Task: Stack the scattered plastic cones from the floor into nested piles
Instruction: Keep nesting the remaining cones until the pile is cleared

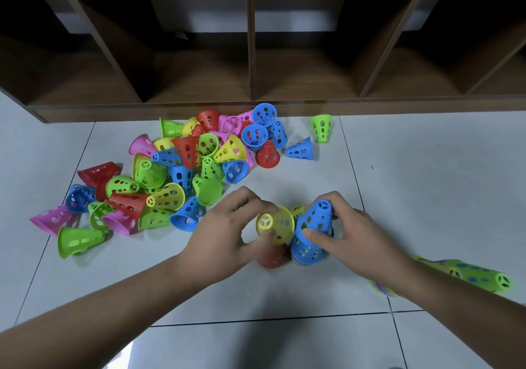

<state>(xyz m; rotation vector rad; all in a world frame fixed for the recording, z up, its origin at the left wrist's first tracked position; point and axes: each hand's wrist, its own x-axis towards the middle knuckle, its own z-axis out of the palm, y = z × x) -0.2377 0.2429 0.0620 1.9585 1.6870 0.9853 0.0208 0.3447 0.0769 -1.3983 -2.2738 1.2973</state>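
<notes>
- Head view: your left hand [225,232] pinches a tilted yellow cone [281,223];
- your right hand [350,235] grips a blue cone [314,218] above a second blue cone [306,252] on the floor [412,175];
- loose cones [182,166] lie heaped beyond.

The floor [427,198] is pale grey tile with dark joints. A loose heap of cones [176,169] in red, blue, green, yellow and pink lies on it at left and centre, near the foot of a brown wooden shelf unit [250,55]. A stray green cone [321,128] and a stray blue cone [300,149] sit apart to the right of the heap. A nested pile [469,273], green outermost, lies on its side at the right edge.
</notes>
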